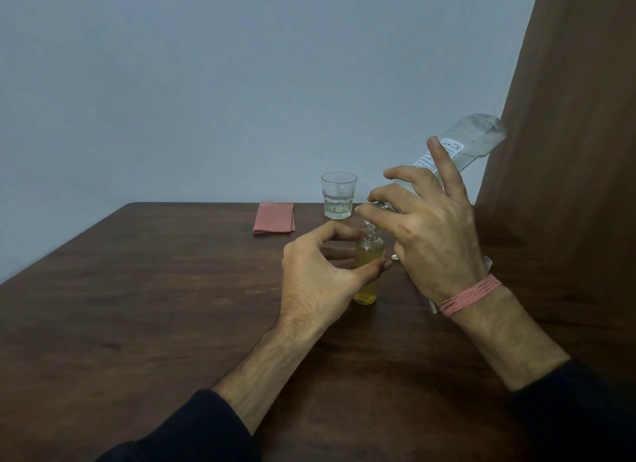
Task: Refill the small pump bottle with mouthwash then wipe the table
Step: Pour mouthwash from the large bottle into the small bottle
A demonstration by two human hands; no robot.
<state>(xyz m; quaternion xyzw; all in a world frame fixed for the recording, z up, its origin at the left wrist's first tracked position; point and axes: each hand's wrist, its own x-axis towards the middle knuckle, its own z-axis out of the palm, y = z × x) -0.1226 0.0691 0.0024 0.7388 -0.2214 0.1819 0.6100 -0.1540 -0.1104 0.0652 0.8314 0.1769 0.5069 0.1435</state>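
You are pouring from a large clear bottle (461, 145), tilted neck-down over the small pump bottle (370, 255), which is standing uncapped near the middle of the tabletop (137, 306) and is showing yellow liquid well up its body. The main risk, in my judgement, is overfilling: the level is sitting close to the shoulder, and the narrow neck is leaving little margin, so a slight drift of the large bottle's mouth would send liquid down the outside. A second risk is tipping, since the small bottle is light and only loosely steadied.

Your left hand (320, 275) is curling round the small bottle, thumb and fingertips resting on its sides in a light pinch. Your right hand (423, 227) is gripping the large bottle near its neck, with the index finger lifting straight off it.

Behind the small bottle a glass (339, 195) is standing; left of the glass a folded pink cloth (274, 217) is lying unused.
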